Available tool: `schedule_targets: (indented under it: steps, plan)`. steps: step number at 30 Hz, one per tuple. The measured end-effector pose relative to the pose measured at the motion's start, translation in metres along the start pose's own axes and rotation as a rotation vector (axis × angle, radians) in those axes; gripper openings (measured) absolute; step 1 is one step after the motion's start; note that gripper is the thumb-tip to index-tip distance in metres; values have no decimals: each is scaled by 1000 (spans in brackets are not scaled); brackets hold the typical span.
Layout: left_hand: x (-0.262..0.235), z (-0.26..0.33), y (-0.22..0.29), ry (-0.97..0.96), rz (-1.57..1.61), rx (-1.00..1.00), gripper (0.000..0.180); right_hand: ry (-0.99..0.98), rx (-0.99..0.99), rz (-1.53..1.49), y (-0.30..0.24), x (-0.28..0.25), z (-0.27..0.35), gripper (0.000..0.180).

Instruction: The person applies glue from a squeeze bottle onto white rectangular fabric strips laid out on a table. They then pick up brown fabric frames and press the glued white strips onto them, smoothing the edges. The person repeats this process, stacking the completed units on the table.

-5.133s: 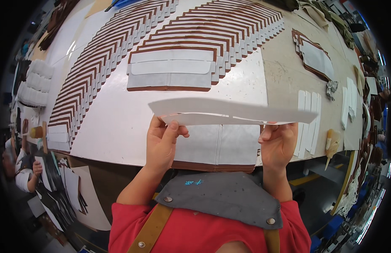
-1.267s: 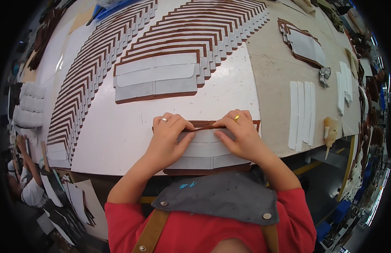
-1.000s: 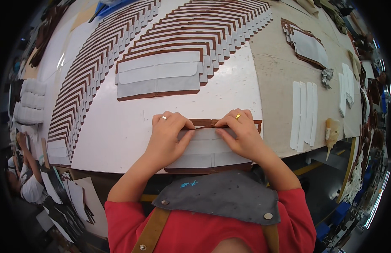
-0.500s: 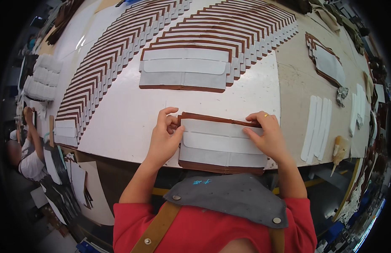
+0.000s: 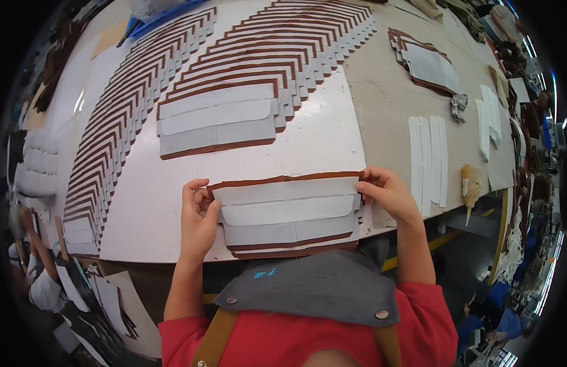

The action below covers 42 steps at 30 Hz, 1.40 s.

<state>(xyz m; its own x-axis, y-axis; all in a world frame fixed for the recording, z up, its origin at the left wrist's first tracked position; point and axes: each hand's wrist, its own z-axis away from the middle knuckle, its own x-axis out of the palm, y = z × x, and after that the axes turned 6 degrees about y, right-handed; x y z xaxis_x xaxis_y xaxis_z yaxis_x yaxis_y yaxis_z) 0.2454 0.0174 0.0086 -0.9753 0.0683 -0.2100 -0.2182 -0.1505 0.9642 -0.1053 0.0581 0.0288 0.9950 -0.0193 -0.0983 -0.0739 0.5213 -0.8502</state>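
The grey apron bib (image 5: 308, 290) hides the near edge of the brown-edged leather panel with white strips (image 5: 289, 214); beyond that panel, the fanned rows of brown-and-white pieces (image 5: 143, 104) shrink and blur.

red short sleeves | grey apron (image 5: 314, 290) | tan straps | metal rivets
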Motion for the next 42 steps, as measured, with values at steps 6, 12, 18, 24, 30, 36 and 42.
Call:
schedule_targets:
  steps: [6, 12, 18, 24, 30, 36, 42]
  plan:
    - [-41, -53, -1, 254, -16, 167, 37, -24, -310, 65, -45, 52, -51, 13]
    - [-87, -133, -13, 374, -264, 228, 39, 5, -301, 90, -80, 101, -144, 21]
    - [-82, -165, -29, 409, -454, 177, 39, 149, -282, 323, -84, 112, -155, 21]
    - [-81, -163, -33, 472, -493, 234, 42, 179, -253, 379, -89, 117, -149, 19]
    - [-79, -160, -28, 503, -527, 268, 43, 168, -297, 369, -82, 118, -157, 17]
    - [-78, -169, -38, 610, -844, 551, 37, 239, -567, 527, -71, 115, -160, 15]
    - [-98, -158, -33, 622, -636, 546, 31, 593, -636, 637, -64, 13, -117, 16]
